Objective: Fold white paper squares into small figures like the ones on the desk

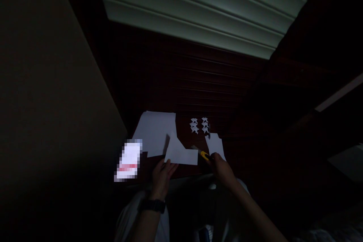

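My left hand (pixel 162 174) pinches the lower left corner of a cut piece of white paper (pixel 181 155), with the thumb on top and fingers beneath. That piece has a slanted notch at its upper right. A yellow and black utility knife (pixel 204 155) is gripped in my right hand (pixel 222 168), its blade pointing left, close to the paper's right part. Whether the blade touches the paper I cannot tell. Behind the held piece lies a larger white sheet (pixel 159 128). Another white paper piece (pixel 216 145) lies beside my right hand.
Several small folded white paper shapes (pixel 194 125) stand in two columns at the back of the dark table (pixel 184 170). A bright pixelated screen (pixel 129 160) is at the left. A wall (pixel 56 64) rises on the left, and pale slats (pixel 198 11) hang beyond the table.
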A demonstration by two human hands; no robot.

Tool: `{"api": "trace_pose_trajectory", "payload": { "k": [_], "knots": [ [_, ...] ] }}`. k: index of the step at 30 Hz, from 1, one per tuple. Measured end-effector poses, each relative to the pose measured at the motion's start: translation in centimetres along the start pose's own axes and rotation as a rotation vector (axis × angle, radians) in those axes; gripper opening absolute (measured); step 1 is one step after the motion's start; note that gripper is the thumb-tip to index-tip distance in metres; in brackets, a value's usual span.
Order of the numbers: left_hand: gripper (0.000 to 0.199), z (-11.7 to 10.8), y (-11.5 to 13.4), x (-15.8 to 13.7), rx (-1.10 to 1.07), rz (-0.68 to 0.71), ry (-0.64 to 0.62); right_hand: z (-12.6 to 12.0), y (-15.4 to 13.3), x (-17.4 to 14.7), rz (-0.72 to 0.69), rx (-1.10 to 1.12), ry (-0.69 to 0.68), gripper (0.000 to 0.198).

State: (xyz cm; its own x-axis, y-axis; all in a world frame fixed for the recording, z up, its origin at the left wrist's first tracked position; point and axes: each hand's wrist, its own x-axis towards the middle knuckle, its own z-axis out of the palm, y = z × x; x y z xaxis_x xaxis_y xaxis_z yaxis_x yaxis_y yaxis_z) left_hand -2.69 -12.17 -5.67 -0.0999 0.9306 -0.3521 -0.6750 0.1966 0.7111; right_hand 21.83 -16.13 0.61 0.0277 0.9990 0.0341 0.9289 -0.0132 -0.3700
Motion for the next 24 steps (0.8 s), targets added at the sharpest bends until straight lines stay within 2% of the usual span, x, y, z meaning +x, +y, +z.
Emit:
{"api": "trace_pose_trajectory", "payload": {
  "k": [5, 9, 17, 22, 24],
  "knots": [
    [0.014, 0.1, -0.1, -0.1, 0.007, 0.006, 0.002, -0.2, -0.1, 0.0, -0.033, 0.003, -0.026, 0.019],
    [0.016, 0.2, 0.0, -0.2, 0.01, 0.014, 0.01, -0.1, -0.2, 0.0, -0.114, -0.014, -0.034, 0.02],
    [0.016, 0.4, -0.3, -0.2, 0.064, 0.037, 0.023, 0.7, 0.3, 1.5, -0.246, -0.206, -0.057, 0.02],
    [0.017, 0.2, 0.6, -1.0, 0.281, -0.016, -0.026, 1.5, 0.3, 2.0, -0.259, -0.235, -0.05, 0.017],
    [0.021, -0.4, 1.4, -1.6, 0.396, -0.009, -0.006, 1.9, 0.3, 2.1, -0.25, -0.243, -0.036, 0.017]
  ]
}}
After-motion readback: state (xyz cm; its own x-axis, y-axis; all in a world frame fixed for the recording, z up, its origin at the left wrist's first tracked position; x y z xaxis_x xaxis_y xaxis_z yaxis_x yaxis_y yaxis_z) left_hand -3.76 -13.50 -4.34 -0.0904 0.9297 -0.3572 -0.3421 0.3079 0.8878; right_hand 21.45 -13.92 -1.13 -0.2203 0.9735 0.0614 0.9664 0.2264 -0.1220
